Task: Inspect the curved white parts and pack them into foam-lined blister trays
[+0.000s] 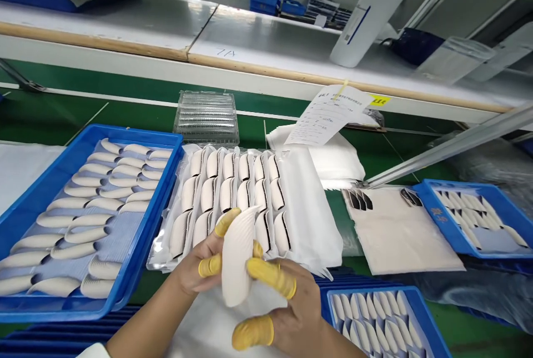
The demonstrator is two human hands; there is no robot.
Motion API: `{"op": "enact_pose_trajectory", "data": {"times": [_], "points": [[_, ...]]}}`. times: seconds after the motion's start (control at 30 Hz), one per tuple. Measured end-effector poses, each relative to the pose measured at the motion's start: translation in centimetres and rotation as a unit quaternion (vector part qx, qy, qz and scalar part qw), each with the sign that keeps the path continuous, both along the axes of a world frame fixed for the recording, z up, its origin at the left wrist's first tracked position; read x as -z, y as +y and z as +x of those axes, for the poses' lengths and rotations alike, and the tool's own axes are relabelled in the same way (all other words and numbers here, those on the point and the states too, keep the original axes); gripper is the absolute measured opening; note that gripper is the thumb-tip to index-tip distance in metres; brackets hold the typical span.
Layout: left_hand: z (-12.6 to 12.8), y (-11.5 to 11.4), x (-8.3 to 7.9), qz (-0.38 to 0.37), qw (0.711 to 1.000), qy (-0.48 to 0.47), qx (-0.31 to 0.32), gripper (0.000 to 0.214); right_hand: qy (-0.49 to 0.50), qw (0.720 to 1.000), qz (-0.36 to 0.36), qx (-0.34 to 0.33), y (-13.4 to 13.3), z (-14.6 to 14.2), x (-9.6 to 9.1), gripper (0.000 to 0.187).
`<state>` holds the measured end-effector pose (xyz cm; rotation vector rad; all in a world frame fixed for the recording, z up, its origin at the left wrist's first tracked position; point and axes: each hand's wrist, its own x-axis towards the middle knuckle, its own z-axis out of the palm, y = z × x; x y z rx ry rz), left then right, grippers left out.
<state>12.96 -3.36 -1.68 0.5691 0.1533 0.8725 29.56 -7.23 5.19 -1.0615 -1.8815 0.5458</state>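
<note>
the left hand [200,262] and the right hand [291,305] are together at lower middle of the frame, and between them stands a white ribbed piece [237,252], curved like a shell, tilted with its pointed top to the upper right. the fingers wear yellow finger cots [270,278]. the left hand's fingers are spread around the left side and back of the piece: one covered finger reaches up along its upper left edge, and another shows behind it on the right. the right hand's upper covered finger lies across the right side of the piece and touches it, so the fingers hold it narrow between the two hands. the lowest covered finger of the right hand is below the piece and seems a little apart from it. just above the hands, at middle of the frame, a plastic-wrapped tray [241,197] holds rows of similar white pieces. at left is a blue tray [156,202] with white pieces lying on a blue sheet, and at lower right, near the right hand, is another blue tray [416,305] with pieces standing close together. at right is a third blue tray [441,225], beside a white pad [400,236]. a printed paper [328,116] hangs at upper middle, near a stack of clear plastic trays [206,118].
</note>
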Motion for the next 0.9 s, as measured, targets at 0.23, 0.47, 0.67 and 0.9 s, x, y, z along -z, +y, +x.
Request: {"op": "enact_pose_trajectory", "data": {"times": [0.23,0.47,0.67,0.9], "points": [[0.2,-1.2,-1.7,-0.034,0.942,0.322,-0.094,0.091,0.156,0.923,-0.339,0.093,-0.5,0.5,1.6,0.050],[2.1,0.8,0.3,-0.058,0.930,0.323,-0.162,0.047,0.475,0.688,-0.539,-0.101,-1.5,1.7,2.4,0.067],[5.2,1.5,1.2,-0.136,0.924,0.271,-0.231,0.049,0.609,0.527,-0.575,-0.145,-1.8,2.7,2.4,0.058],[9.2,2.9,0.7,-0.168,0.914,0.272,-0.250,0.039,0.628,0.456,-0.611,-0.158,-2.3,5.9,3.9,0.040]]}}
